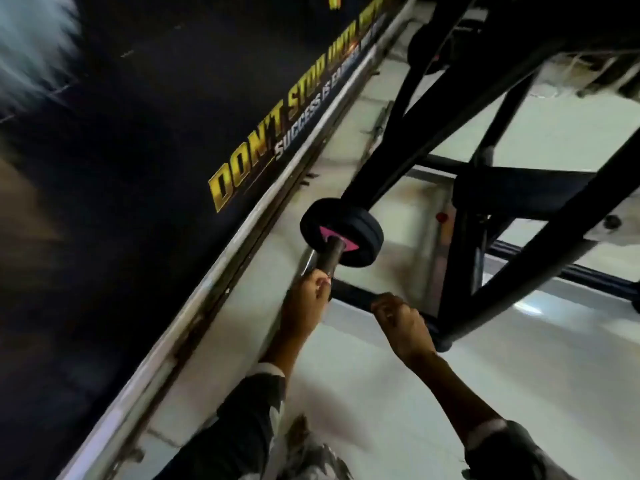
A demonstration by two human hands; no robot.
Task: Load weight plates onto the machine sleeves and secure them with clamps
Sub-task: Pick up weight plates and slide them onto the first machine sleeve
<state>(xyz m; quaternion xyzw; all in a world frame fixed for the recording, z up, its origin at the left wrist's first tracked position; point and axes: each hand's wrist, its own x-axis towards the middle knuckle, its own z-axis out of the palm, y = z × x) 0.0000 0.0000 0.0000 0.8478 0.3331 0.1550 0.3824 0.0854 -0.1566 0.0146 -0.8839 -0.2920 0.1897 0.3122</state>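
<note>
Black weight plates with a pink label sit stacked on the machine's steel sleeve, which points toward me. My left hand is at the sleeve's free end, fingers closed around a shiny metal piece that looks like a spring clamp, touching the sleeve tip. My right hand hovers to the right of it, in front of a black frame bar. Its fingers are curled and I see nothing in them. The picture is blurred, so the clamp's shape is unclear.
The machine's black tube frame rises to the right and above the plates. A dark wall banner with yellow lettering runs along the left, behind a metal floor rail. Pale floor lies below my arms.
</note>
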